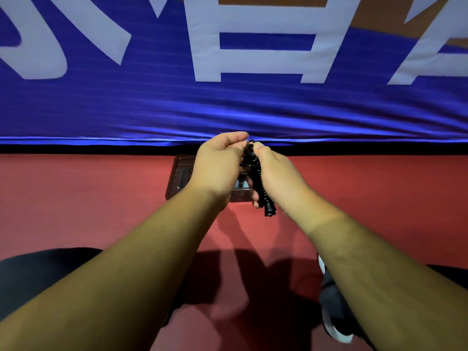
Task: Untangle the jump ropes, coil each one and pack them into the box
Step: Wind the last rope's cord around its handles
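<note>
We are holding the coiled rope in the right hand, fingers curling round it, over the box. Left hand is sitting at the rope's 9 o'clock; finger state: cannot tell.

Red floor, a dark brownish box directly on it.

I count two hands, my left hand and my right hand. Between their fingers is one black jump rope bundle; whether it is one rope or more I cannot tell. One handle end sticks out just below my right fingers. Under my fingers one dark box lies on the floor. Beyond my fingers hangs one blue banner. Well behind them, by my right forearm, I see one shoe.
</note>
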Demonstrator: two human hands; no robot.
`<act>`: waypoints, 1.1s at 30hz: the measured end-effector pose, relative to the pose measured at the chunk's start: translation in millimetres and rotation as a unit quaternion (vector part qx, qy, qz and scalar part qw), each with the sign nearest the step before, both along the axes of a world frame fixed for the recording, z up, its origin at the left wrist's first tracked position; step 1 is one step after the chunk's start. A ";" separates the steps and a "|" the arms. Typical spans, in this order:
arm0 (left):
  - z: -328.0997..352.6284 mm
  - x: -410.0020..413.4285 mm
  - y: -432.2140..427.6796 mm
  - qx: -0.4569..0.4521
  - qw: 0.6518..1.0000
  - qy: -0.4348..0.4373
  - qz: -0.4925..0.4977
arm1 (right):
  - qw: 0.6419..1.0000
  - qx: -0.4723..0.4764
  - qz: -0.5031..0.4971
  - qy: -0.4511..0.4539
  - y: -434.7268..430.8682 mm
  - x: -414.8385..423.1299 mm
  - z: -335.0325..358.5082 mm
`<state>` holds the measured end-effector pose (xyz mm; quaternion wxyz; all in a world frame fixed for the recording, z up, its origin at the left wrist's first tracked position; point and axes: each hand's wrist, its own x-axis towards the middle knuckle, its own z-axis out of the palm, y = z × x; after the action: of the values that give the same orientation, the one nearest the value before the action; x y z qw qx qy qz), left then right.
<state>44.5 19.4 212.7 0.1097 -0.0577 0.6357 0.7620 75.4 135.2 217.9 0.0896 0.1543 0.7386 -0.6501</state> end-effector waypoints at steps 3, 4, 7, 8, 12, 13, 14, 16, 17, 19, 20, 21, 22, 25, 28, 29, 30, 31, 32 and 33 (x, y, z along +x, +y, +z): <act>2.8 3.0 2.5 -0.027 0.999 0.031 -0.014 | 1.000 0.016 -0.006 -0.001 2.7 -1.7 0.6; 2.1 3.3 2.6 -0.039 0.998 0.039 -0.018 | 1.000 0.014 -0.006 -0.002 2.5 -1.9 -0.5; -3.2 -0.1 1.3 -0.065 0.996 0.057 0.001 | 1.000 -0.014 0.001 0.004 0.0 -0.7 -5.9; -3.9 -1.4 0.8 -0.072 0.995 0.064 0.006 | 1.000 -0.025 0.000 0.005 -0.4 -0.3 -6.7; 4.6 -0.2 -1.3 -0.065 0.995 0.064 -0.048 | 0.996 -0.085 -0.020 -0.010 6.4 0.4 -4.7; 5.9 -0.6 -2.9 -0.061 0.994 0.061 -0.062 | 0.995 -0.097 -0.020 -0.013 10.1 -0.4 -5.4; 7.1 -1.1 -5.2 -0.052 0.994 0.055 -0.076 | 0.994 -0.109 -0.016 -0.017 14.0 -1.6 -6.4; 7.4 -4.0 -10.3 -0.040 0.992 0.042 -0.110 | 0.991 -0.134 0.001 -0.033 23.0 -2.8 -9.1; 6.9 -6.5 -13.4 -0.048 0.990 0.037 -0.124 | 0.988 -0.145 0.017 -0.045 27.0 -3.1 -9.7; 5.7 -11.6 -20.0 -0.074 0.986 0.026 -0.148 | 0.983 -0.159 0.059 -0.073 32.8 -1.8 -8.9; 5.2 -13.6 -23.0 -0.084 0.984 0.022 -0.157 | 0.980 -0.162 0.079 -0.085 34.5 -0.4 -7.3; 5.0 -15.3 -25.2 -0.091 0.982 0.021 -0.164 | 0.977 -0.168 0.096 -0.093 35.7 0.7 -6.0; 5.6 -15.6 -26.5 -0.089 0.982 0.020 -0.165 | 0.973 -0.178 0.110 -0.097 36.2 1.4 -4.6; 7.3 -13.5 -24.6 -0.049 0.988 0.022 -0.145 | 0.967 -0.204 0.128 -0.089 35.3 1.0 -1.6; 10.0 -13.8 -21.2 -0.101 0.983 0.104 -0.113 | 0.977 -0.137 0.144 -0.078 31.7 -0.7 0.4; 10.2 -15.3 -20.4 -0.131 0.978 0.130 -0.096 | 0.981 -0.097 0.155 -0.072 29.5 -2.0 0.3; 11.0 -16.5 -19.7 -0.161 0.973 0.148 -0.078 | 0.983 -0.052 0.164 -0.065 27.3 -2.6 1.1; 12.1 -17.4 -18.4 -0.182 0.968 0.161 -0.060 | 0.983 -0.001 0.173 -0.057 25.5 -3.3 0.4; 13.4 -17.1 -16.8 -0.188 0.966 0.171 -0.047 | 0.981 0.050 0.179 -0.051 24.2 -3.5 -1.0; 14.7 -16.0 -14.2 -0.188 0.965 0.179 -0.043 | 0.978 0.097 0.181 -0.048 23.7 -2.9 -3.1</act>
<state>28.5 5.2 227.4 0.0145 0.0873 0.7788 0.6210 72.5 158.9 214.8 0.2255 0.0566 0.8087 -0.5404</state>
